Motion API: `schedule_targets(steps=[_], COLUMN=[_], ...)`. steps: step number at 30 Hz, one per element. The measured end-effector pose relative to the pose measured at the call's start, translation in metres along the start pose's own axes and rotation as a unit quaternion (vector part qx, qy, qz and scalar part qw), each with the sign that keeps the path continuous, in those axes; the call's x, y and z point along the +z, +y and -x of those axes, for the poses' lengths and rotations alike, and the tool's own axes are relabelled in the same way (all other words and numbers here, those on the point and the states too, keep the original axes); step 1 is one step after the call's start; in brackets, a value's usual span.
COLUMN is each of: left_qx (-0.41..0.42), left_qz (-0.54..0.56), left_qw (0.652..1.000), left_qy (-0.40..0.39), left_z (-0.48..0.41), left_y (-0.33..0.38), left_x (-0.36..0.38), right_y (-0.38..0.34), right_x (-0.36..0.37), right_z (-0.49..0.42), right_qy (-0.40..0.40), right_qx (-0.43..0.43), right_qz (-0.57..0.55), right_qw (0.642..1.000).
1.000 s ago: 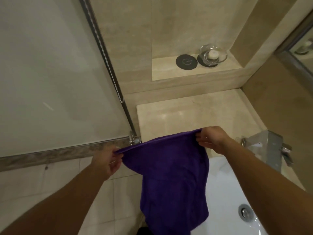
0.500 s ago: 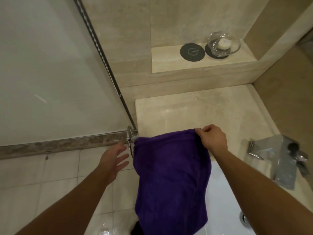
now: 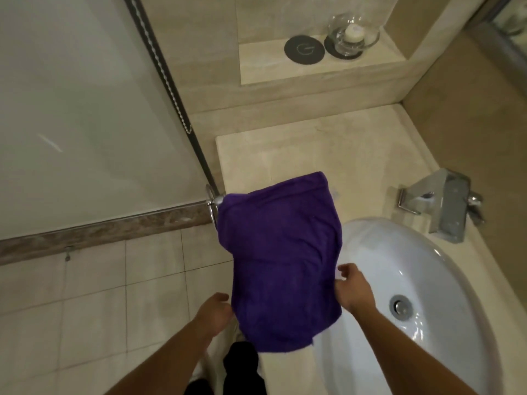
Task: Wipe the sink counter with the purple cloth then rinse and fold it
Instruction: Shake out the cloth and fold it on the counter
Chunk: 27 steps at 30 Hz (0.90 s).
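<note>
Purple cloth (image 3: 281, 260), soft terry, doubled over, hangs centre frame. Its top fold lies on the near-left corner of the beige stone counter (image 3: 328, 143), and the rest drops past the counter's front edge toward the pale tiled floor (image 3: 85, 309). A round chrome wall fitting (image 3: 212, 203) sits just beside its upper-left corner. Can't tell if a rail under the fold carries it.

Left hand (image 3: 215, 312), lower centre, touches the lower-left hem with fingers loosely curled. Pinch or mere touch: can't tell, since the fingertips are hidden by the fabric. Right hand (image 3: 353, 292) is at the right hem, thumb up, fingers curled in on the edge; reads as a light pinch. One hand per side probably squares the two layers so the purple cloth hangs flat.

White oval ceramic sink basin (image 3: 399, 252) is at lower right with a chrome drain (image 3: 402, 306). The cloth's right edge overlaps its rim in view. Angular chrome faucet (image 3: 445, 203) is at right, well apart from the cloth. On the upper ledge stand a black round coaster (image 3: 304, 49) and a clear glass bowl with a white candle (image 3: 353, 32). Frosted glass panel (image 3: 71, 109) fills the upper left.

Judgement: wiping and rinsing look done, and this is the tail of the fold-and-hang step. Wet terry is heavy and limp, so an uneven tug could slide it off the corner.
</note>
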<state>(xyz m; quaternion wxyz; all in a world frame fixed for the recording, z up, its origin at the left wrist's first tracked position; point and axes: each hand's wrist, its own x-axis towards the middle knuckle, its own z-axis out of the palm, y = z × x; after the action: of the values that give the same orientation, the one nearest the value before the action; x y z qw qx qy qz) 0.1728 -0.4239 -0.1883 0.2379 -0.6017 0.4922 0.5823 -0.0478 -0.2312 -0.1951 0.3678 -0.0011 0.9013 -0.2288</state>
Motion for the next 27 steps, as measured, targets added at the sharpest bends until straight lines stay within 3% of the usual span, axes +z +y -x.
schedule_targets(steps=[2, 5, 11, 14, 17, 19, 22, 27], left_qx=[-0.024, -0.051, -0.037, -0.041, -0.045, -0.003, 0.058, 0.05], left_qz=[0.034, 0.146, 0.397, 0.455, 0.439, 0.374, 0.25, 0.189], left_qw=[0.999, 0.986, 0.914, 0.882, 0.88, 0.905, 0.95, 0.969], left_qy=[-0.023, -0.061, -0.077, -0.12, -0.175, -0.203, -0.177, -0.155], left_z=[-0.001, 0.001, 0.011, 0.016, 0.028, 0.04, 0.054, 0.074], left_y=[-0.012, -0.02, -0.013, -0.013, -0.019, -0.024, -0.028, -0.021], left_x=[0.004, 0.011, 0.014, -0.005, -0.029, -0.042, -0.049, -0.048], right_y=[0.018, 0.03, 0.043, 0.047, 0.048, 0.045, 0.037, 0.023], right_x=[0.009, 0.013, 0.013, 0.009, -0.003, -0.012, -0.027, -0.05], right_z=[0.003, 0.003, 0.024, 0.037, 0.05, 0.059, 0.075, 0.096], right_qy=[-0.065, -0.071, -0.062, -0.053, -0.037, -0.021, -0.017, 0.018], right_qx=[0.034, 0.044, 0.095, 0.114, 0.128, 0.129, 0.117, 0.098], right_qz=[-0.021, -0.083, -0.163, -0.22, -0.25, -0.252, -0.266, -0.285], right_qw=[0.997, 0.993, 0.98, 0.967, 0.959, 0.959, 0.957, 0.953])
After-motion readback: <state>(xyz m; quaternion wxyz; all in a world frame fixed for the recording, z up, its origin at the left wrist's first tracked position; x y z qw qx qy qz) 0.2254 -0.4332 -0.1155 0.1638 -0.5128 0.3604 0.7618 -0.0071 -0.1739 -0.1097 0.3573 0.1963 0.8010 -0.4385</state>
